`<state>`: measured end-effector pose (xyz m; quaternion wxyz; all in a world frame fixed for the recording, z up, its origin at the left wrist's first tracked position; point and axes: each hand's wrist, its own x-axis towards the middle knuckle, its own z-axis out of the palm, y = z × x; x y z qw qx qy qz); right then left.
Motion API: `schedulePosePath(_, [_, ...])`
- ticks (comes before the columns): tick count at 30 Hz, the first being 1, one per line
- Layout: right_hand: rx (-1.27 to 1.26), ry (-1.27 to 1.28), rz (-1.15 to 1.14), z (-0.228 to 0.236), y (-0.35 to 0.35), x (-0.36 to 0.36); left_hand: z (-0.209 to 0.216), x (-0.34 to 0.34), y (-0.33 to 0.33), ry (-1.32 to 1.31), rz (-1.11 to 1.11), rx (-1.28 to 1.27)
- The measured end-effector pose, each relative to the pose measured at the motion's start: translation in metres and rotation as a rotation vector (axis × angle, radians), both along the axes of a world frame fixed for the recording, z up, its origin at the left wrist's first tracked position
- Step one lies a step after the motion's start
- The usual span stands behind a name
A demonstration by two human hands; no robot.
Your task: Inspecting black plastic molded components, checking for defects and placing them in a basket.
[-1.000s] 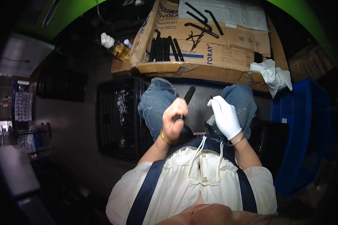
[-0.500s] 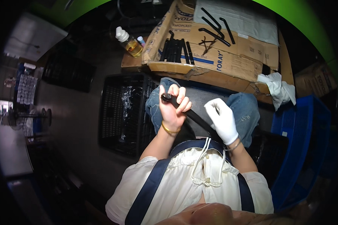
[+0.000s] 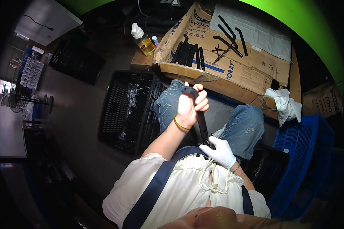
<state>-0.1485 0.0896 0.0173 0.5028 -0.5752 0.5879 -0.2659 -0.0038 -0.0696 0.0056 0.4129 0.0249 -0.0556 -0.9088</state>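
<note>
Plainly two hands at one black tube

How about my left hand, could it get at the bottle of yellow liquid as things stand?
Probably not yet: your left hand holds a black bar, though the bottle stands in clear view left of the cardboard box.

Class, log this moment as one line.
left hand: bare, holding black bar | right hand: gloved, at bar's near end | cardboard box: black pieces inside
</note>
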Motion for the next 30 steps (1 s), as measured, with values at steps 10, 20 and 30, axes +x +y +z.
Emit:
schedulePosePath(10, [-0.071, -0.204, -0.296, -0.013, 0.002, -0.023, -0.017, -0.006, 0.025, -0.549, 0.091, -0.295])
schedulePosePath(20, [0.156, 0.007, -0.349, -0.058, -0.026, -0.026, -0.281, 0.351, -0.120, -1.443, 0.748, 0.486])
schedulePosePath(30, [0.150, 0.146, -0.341, -0.074, -0.046, -0.019, -0.405, 0.342, -0.085, -1.623, 0.210, 0.715])
